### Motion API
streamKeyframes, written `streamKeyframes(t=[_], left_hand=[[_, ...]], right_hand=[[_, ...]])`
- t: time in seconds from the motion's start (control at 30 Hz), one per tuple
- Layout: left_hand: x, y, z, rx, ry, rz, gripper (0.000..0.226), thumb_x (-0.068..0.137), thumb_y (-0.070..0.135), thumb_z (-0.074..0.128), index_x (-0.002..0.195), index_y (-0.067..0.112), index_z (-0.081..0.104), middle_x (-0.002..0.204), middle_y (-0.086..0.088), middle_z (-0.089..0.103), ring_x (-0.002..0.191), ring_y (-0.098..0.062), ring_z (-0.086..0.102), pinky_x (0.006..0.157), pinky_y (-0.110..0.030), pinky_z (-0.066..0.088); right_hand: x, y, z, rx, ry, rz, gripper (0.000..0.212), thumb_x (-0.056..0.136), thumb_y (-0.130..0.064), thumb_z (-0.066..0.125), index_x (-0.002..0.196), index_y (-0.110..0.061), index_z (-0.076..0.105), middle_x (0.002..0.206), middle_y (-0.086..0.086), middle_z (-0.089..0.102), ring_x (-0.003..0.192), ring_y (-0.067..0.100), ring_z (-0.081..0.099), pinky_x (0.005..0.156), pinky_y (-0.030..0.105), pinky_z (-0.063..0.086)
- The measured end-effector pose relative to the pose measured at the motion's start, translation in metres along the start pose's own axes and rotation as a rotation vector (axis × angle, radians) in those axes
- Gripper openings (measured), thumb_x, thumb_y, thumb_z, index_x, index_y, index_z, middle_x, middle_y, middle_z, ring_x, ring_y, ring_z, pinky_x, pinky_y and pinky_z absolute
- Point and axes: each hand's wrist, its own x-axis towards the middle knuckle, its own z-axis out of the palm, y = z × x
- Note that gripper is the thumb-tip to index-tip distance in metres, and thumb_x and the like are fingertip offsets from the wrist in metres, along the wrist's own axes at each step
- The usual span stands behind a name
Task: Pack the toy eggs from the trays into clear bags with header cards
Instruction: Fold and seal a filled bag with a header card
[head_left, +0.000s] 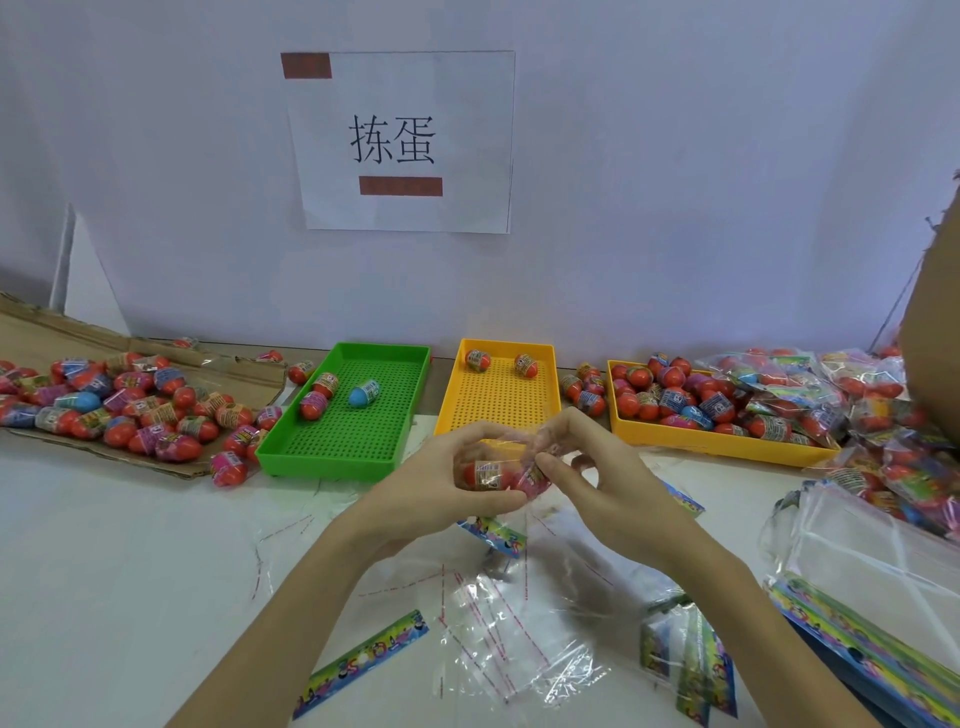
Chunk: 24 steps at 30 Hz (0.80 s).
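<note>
- clear bag (524, 457) with toy eggs (485, 474) pinched between left hand (441, 493) and right hand (602, 488)
- just before green tray (384, 353) and yellow tray (550, 364) front rims
- bare white counter (130, 545) at left

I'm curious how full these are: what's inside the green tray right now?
The green tray holds three toy eggs at its far end: two red and one blue egg. The rest shows bare perforated floor; nothing covers it.

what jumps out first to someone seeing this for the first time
Both hands, left hand and right hand, grip a clear bag of eggs at centre. Behind stand a green tray and a yellow tray, nearly bare. A paper sign hangs on the wall above.
</note>
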Motion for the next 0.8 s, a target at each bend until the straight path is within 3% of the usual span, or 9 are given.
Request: streamKeyframes(t=[0.2,0.3,0.37,0.5,0.63,0.8], left_hand=[[0.002,0.0,0.001,-0.103,-0.005,-0.015,0.056,0.081,0.014,0.091,0.129,0.033,0.07,0.124,-0.005,0.075,0.115,-0.023,0.073,0.099,-0.033,0.058],[0.0,0.003,-0.003,-0.215,-0.061,-0.024,0.045,0.089,0.008,0.082,0.13,0.024,0.073,0.121,-0.004,0.076,0.109,-0.017,0.072,0.091,-0.022,0.056],[0.0,0.004,-0.006,-0.328,-0.092,-0.022,0.038,0.094,0.0,0.073,0.128,0.016,0.075,0.121,-0.012,0.076,0.106,-0.021,0.072,0.09,-0.021,0.055],[0.005,0.0,-0.003,-0.325,0.082,-0.005,0.037,0.09,-0.016,0.065,0.117,0.006,0.076,0.115,-0.017,0.077,0.103,-0.026,0.073,0.086,-0.025,0.059],[0.007,-0.003,0.002,-0.244,0.118,-0.045,0.032,0.09,-0.007,0.075,0.117,0.008,0.072,0.116,-0.021,0.075,0.104,-0.036,0.075,0.088,-0.037,0.062],[0.005,-0.002,0.004,-0.258,0.046,-0.057,0.031,0.096,0.001,0.07,0.126,0.005,0.066,0.115,-0.018,0.076,0.094,-0.025,0.074,0.09,-0.041,0.062]], right_hand=[[0.002,-0.005,-0.003,0.04,0.084,-0.019,0.01,0.099,-0.01,0.065,0.1,-0.02,0.067,0.099,-0.009,0.072,0.096,0.014,0.066,0.079,0.042,0.054],[0.002,-0.006,-0.005,0.026,0.11,-0.018,0.008,0.097,-0.011,0.067,0.1,-0.018,0.067,0.096,-0.01,0.071,0.094,0.012,0.066,0.08,0.042,0.054],[0.002,-0.005,-0.008,0.026,0.13,-0.018,0.008,0.097,-0.011,0.067,0.099,-0.018,0.066,0.096,-0.012,0.071,0.094,0.012,0.067,0.08,0.042,0.055],[0.001,-0.005,-0.01,0.031,0.114,-0.007,0.01,0.097,-0.01,0.067,0.097,-0.019,0.064,0.094,-0.017,0.069,0.094,0.01,0.068,0.082,0.039,0.055],[0.001,-0.004,-0.006,-0.022,0.118,0.001,0.013,0.097,-0.01,0.067,0.097,-0.023,0.064,0.092,-0.017,0.069,0.094,0.008,0.065,0.077,0.033,0.053],[0.002,-0.003,-0.007,-0.027,0.181,-0.025,0.017,0.097,-0.005,0.067,0.096,-0.021,0.066,0.093,-0.017,0.069,0.092,0.01,0.063,0.067,0.024,0.047]])
